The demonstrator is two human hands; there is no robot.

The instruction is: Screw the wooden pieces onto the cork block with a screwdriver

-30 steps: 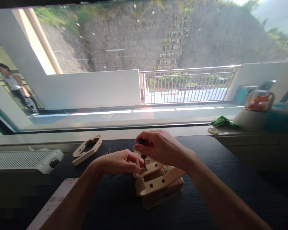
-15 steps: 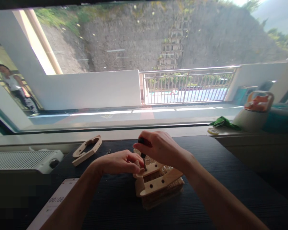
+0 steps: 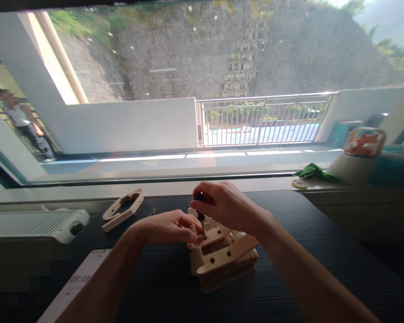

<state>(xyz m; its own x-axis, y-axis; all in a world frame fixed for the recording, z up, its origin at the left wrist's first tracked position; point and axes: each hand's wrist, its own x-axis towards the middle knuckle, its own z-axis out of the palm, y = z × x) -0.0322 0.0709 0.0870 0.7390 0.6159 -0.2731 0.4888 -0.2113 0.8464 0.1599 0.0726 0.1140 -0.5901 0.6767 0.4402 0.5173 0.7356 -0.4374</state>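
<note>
My right hand (image 3: 218, 199) is closed round the black handle of a screwdriver (image 3: 200, 213), which stands nearly upright. The screwdriver's tip meets a hole near the left end of a pale wooden frame (image 3: 218, 259) with several dark holes along its bars. With fingers and thumb closed, my left hand (image 3: 175, 228) grips the left end of that wooden frame beside the tip. Under the frame lies a brush-like or wrapped block (image 3: 227, 277) whose kind I cannot make out. Whether a screw sits under the tip is too small to tell.
On the black table (image 3: 161, 287) a second wooden frame (image 3: 123, 211) lies at the back left, with small screws (image 3: 152, 212) nearby. A phone (image 3: 82, 280) showing a timer is at the left. A green cloth (image 3: 311, 172) and a tape roll (image 3: 299, 184) rest on the windowsill. A person (image 3: 25, 123) stands outside.
The fingers of my right hand have shifted slightly round the screwdriver handle, showing more of it. My left hand and the wooden frame have hardly moved.
</note>
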